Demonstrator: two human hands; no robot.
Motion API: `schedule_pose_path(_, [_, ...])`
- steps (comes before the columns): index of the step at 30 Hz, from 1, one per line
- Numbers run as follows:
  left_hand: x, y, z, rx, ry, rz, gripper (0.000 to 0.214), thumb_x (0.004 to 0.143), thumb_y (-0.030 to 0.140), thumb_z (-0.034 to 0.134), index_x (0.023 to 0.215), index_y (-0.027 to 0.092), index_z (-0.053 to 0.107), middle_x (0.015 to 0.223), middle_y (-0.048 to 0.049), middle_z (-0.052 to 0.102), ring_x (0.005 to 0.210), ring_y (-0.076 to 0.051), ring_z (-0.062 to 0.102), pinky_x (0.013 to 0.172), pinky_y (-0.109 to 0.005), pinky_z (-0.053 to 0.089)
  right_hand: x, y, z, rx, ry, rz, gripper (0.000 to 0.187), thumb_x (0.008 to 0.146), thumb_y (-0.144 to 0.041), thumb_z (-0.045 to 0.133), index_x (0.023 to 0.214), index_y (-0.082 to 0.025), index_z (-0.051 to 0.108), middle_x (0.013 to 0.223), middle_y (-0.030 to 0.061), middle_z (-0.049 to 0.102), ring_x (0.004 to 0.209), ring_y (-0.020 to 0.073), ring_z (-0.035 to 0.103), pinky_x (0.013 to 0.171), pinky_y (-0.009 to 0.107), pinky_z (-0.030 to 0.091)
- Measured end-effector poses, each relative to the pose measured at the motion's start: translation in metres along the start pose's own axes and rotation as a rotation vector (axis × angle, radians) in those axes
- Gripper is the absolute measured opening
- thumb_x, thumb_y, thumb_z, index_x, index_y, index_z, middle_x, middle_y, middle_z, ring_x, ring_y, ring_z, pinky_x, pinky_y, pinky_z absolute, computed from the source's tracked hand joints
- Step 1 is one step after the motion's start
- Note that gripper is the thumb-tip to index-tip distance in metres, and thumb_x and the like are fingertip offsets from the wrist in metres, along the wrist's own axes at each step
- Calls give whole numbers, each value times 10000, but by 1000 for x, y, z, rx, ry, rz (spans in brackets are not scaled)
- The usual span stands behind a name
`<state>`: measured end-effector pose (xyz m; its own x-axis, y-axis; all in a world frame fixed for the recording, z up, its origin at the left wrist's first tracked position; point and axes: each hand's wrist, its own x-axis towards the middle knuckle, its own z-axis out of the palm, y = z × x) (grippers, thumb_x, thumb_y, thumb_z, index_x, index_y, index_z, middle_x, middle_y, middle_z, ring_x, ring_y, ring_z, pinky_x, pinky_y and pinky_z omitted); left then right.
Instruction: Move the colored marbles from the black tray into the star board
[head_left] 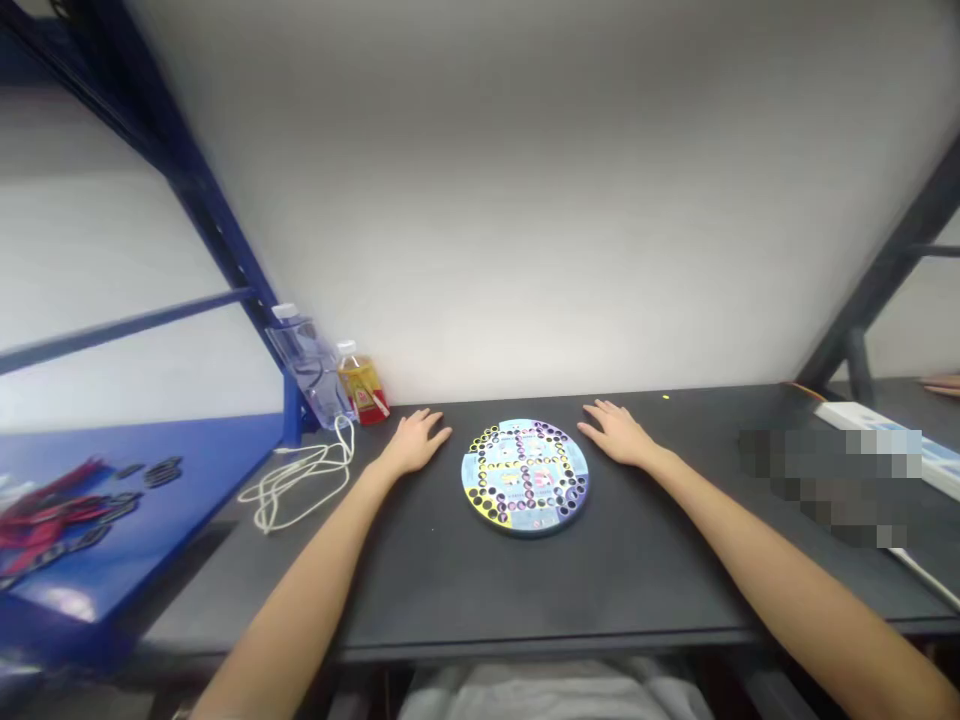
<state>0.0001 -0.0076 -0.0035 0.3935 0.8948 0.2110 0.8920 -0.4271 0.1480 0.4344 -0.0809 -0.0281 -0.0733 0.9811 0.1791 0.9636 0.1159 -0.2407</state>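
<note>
A round board lies flat on the black table, between my two hands. It is light blue with yellow and purple parts and many dark round holes or spots. My left hand rests flat on the table to the left of the board, fingers spread and holding nothing. On the other side, my right hand also lies flat with its fingers apart, near the board's upper right edge. Neither hand touches the board.
Left of my left hand are a coiled white cable, a clear bottle and a bottle with yellow and red. A white power strip lies at the right. A blue table with red and black items adjoins on the left.
</note>
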Motion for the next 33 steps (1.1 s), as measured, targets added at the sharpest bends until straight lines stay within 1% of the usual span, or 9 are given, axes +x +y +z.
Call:
schedule_pose_path(5, [0,-1,0,3,9,7,687,908,654,315,1384,187,479,1472,-143,418,1379,-307,332,1129,-489,226,1,2,2,-2,-3,2,710,930,-641,268,1436,-171,430,1524,155,339,1415,334,260,1130,519,201])
schedule_pose_path(13, [-1,2,-2,10,3,8,671,912,642,320,1378,187,484,1472,-149,415,1376,-312,335,1123,-502,229,0,1,2,-8,17,-13,701,934,-634,270,1432,-169,435,1514,165,354,1407,334,281,1126,520,213])
schedule_pose_path(21, [-1,3,-3,3,-5,-5,683,908,649,319,1385,187,478,1478,-152,406,1379,-321,328,1124,-525,215,1,2,2,-7,6,-8,707,932,-638,264,1434,-170,432,1519,161,348,1412,334,271,1125,525,206])
schedule_pose_path(28, [-1,3,-3,8,2,7,678,909,645,321,1380,186,485,1474,-152,413,1374,-312,340,1124,-500,226,0,1,1,-8,10,-14,695,938,-623,270,1432,-162,433,1515,166,352,1411,329,275,1127,520,210])
schedule_pose_path(33, [-2,4,-3,11,-8,-2,680,912,643,310,1384,184,477,1478,-152,407,1383,-309,325,1128,-502,215,0,0,1,-13,6,-9,697,937,-626,275,1430,-161,436,1512,166,357,1408,330,281,1127,521,213])
